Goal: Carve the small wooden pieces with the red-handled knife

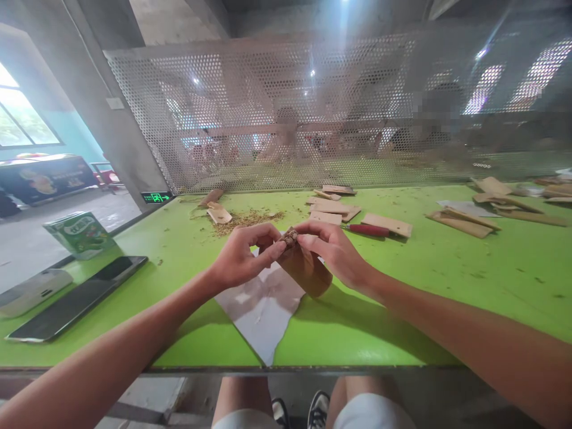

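Note:
Between my hands is a brown curved piece of bamboo or wood (308, 273), tilted, with its smooth broad end toward the lower right. Its upper end is rough and looks carved. My left hand (248, 253) pinches that end from the left, thumb on top. From the other side my right hand (333, 247) grips the same end with thumb and fingers; some fingertips are hidden behind the piece. A creased white sheet of paper (263, 310) lies beneath, reaching the table's front edge.
On the green table (384, 339) lie several flat wooden pieces (333, 205), a red-handled tool (369, 230) and wood shavings (248, 220). A green box (80, 234), a phone (80, 298) and a white device (33, 292) are at left. Behind stands a perforated metal screen (277, 113).

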`<state>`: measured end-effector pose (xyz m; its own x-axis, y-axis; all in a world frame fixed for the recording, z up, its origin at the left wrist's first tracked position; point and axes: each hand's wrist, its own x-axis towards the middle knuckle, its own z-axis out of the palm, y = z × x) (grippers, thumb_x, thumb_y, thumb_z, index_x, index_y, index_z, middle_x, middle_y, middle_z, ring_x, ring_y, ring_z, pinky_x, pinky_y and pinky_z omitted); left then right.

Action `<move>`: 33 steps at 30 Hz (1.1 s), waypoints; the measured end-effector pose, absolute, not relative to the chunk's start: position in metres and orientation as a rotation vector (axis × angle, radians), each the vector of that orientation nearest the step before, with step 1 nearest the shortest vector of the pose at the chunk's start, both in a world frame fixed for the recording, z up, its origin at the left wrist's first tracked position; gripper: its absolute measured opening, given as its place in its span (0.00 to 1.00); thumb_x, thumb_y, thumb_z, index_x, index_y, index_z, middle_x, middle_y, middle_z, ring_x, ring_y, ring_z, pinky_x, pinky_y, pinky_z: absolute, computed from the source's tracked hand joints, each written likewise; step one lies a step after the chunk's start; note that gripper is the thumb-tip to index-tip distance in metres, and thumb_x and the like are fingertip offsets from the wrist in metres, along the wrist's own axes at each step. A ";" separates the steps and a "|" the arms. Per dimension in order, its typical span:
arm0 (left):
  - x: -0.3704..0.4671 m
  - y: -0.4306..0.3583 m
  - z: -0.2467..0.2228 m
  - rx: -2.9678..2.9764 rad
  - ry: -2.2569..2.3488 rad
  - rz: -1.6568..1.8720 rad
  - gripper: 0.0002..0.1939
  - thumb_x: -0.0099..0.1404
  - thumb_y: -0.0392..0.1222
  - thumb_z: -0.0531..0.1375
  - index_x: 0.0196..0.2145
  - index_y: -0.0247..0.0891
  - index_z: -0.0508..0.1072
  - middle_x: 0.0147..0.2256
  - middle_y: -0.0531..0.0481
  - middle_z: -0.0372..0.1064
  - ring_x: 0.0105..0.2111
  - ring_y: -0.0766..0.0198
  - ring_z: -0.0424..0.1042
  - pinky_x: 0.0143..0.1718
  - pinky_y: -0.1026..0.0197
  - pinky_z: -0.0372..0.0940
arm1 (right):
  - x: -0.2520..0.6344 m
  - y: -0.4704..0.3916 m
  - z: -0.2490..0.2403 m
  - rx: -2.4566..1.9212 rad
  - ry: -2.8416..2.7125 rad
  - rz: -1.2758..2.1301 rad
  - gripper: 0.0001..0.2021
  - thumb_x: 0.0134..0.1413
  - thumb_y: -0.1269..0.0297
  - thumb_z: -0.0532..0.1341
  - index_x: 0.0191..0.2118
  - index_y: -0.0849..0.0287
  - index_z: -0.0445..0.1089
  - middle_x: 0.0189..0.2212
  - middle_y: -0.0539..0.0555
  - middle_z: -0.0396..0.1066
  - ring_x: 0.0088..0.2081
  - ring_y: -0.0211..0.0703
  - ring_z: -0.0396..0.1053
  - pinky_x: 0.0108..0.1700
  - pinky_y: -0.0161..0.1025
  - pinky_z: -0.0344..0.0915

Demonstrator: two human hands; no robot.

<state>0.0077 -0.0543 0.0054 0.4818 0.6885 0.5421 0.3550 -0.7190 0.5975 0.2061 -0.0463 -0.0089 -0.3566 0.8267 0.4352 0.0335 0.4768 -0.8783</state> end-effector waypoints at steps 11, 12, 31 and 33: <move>0.011 -0.055 0.007 2.334 0.916 1.124 0.13 0.65 0.47 0.59 0.31 0.32 0.71 0.24 0.51 0.70 0.20 0.72 0.68 0.20 0.71 0.63 | 0.205 -0.049 -0.009 -0.737 -1.771 0.951 0.10 0.58 0.60 0.58 0.37 0.60 0.73 0.35 0.52 0.74 0.35 0.39 0.70 0.39 0.37 0.64; 0.011 -0.055 0.007 2.339 0.921 1.121 0.13 0.65 0.47 0.58 0.31 0.32 0.71 0.24 0.51 0.70 0.20 0.72 0.68 0.20 0.71 0.63 | 0.205 -0.049 -0.008 -0.745 -1.771 0.948 0.10 0.58 0.60 0.58 0.37 0.60 0.73 0.35 0.52 0.74 0.36 0.40 0.70 0.39 0.37 0.64; 0.009 -0.053 0.004 2.415 0.937 0.981 0.14 0.68 0.46 0.55 0.36 0.32 0.72 0.27 0.49 0.70 0.23 0.71 0.68 0.23 0.70 0.64 | 0.203 -0.056 -0.009 -0.838 -1.778 0.882 0.12 0.55 0.54 0.62 0.36 0.58 0.70 0.31 0.53 0.74 0.28 0.40 0.71 0.26 0.34 0.63; 0.010 -0.053 0.004 2.397 0.934 0.976 0.14 0.68 0.47 0.55 0.37 0.32 0.72 0.27 0.49 0.70 0.23 0.71 0.68 0.23 0.70 0.64 | 0.203 -0.056 -0.008 -0.843 -1.762 0.911 0.12 0.55 0.54 0.62 0.36 0.58 0.71 0.31 0.52 0.74 0.29 0.40 0.71 0.28 0.35 0.64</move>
<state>0.0100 -0.0528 0.0045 0.5361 0.7043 0.4654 0.4345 -0.7029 0.5631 0.2029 -0.0561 -0.0078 -0.3144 0.8486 0.4254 0.1438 0.4856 -0.8623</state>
